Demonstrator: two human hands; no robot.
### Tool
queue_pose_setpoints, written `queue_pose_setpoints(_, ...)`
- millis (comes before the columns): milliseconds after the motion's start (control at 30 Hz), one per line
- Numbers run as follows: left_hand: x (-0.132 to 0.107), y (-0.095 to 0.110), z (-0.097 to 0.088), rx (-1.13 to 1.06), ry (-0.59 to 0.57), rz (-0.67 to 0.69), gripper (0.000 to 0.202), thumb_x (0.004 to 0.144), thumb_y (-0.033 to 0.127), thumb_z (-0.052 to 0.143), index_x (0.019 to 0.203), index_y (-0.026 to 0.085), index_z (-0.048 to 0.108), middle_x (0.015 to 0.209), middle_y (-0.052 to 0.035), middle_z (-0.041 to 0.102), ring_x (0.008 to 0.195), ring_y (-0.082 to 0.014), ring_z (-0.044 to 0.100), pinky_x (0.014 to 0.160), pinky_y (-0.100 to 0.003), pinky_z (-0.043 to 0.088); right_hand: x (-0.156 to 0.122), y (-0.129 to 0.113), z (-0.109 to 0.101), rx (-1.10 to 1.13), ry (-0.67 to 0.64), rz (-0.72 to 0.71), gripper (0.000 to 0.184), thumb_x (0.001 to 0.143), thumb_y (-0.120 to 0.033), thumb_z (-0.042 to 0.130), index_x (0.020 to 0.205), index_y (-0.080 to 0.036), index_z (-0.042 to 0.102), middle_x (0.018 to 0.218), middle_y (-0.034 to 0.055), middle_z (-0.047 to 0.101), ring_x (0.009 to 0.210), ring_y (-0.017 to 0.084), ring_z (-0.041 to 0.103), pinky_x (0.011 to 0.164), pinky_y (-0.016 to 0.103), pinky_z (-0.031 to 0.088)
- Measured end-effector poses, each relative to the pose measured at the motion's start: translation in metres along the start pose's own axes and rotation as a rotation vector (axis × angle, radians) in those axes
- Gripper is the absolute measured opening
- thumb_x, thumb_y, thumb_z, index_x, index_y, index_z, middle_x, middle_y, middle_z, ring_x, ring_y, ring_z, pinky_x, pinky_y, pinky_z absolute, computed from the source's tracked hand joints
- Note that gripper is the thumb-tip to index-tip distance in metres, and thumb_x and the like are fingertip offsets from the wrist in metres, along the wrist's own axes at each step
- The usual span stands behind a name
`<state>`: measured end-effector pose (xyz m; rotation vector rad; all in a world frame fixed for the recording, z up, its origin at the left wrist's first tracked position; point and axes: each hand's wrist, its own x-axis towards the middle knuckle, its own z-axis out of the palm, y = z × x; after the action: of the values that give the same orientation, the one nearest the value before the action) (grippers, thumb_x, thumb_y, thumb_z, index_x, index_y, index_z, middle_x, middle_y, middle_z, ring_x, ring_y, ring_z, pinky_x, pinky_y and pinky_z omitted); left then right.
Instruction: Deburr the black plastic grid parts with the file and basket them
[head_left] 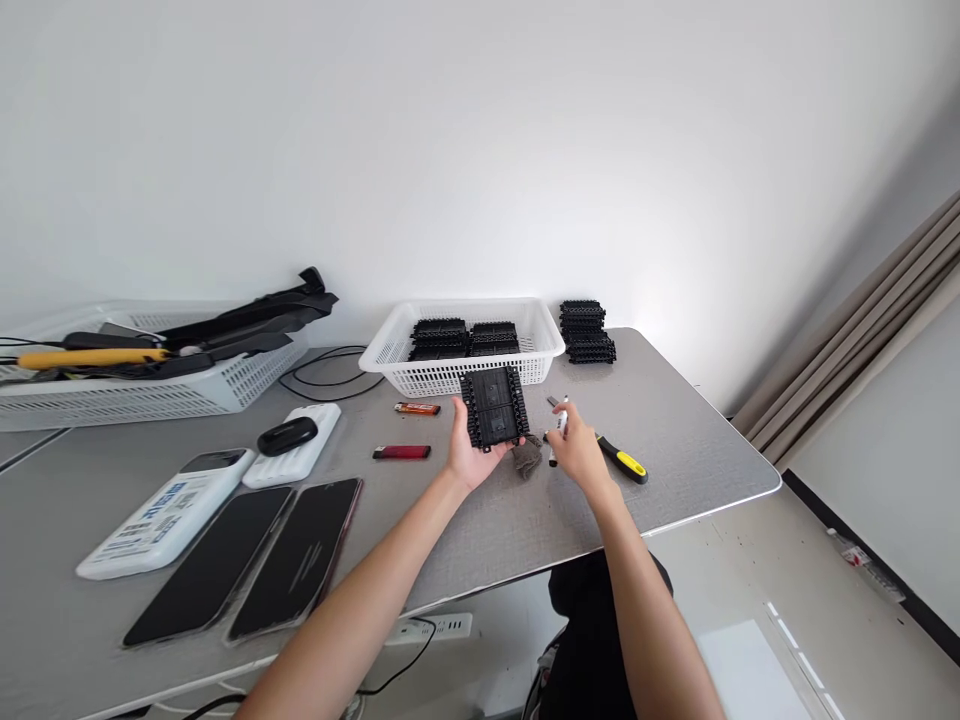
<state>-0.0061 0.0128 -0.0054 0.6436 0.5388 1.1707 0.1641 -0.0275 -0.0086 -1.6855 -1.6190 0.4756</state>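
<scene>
A flat black plastic piece (495, 405) with ridged, toothed long sides rests tilted up in my left hand (474, 458), thumb along its left edge and fingers beneath. My right hand (579, 450) pinches a white marker (562, 425) with dark ends, just above the table. Partly hidden behind that hand lies a tool with a black-and-yellow handle (628, 464); a grey blade tip shows on the hand's other side. Between my hands a crumpled grey-brown cloth (527, 458) lies on the table.
Similar black pieces lie in a white basket (420, 378) and in a stack (587, 335) to its right. Left are an orange lighter (418, 408), a red lighter (402, 452), two phones (300, 555), white power banks (169, 515) and a larger basket (202, 395) with cables.
</scene>
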Motion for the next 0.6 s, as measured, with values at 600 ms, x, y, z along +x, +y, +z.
queue_pose_setpoints(600,0.002,-0.012,-0.005,0.235,-0.041,-0.009,0.062,0.085,0.066,0.041,0.106,0.014,0.068,0.087,-0.0112,0.072,0.069,-0.0222,0.067,0.055,-0.031,0.053,0.004,-0.014,0.016,0.734,0.086,-0.048,0.032,0.066,-0.031,0.068,0.09,-0.022,0.048,0.066,-0.0077,0.047,0.057,0.01,0.043,0.059,0.021,0.039)
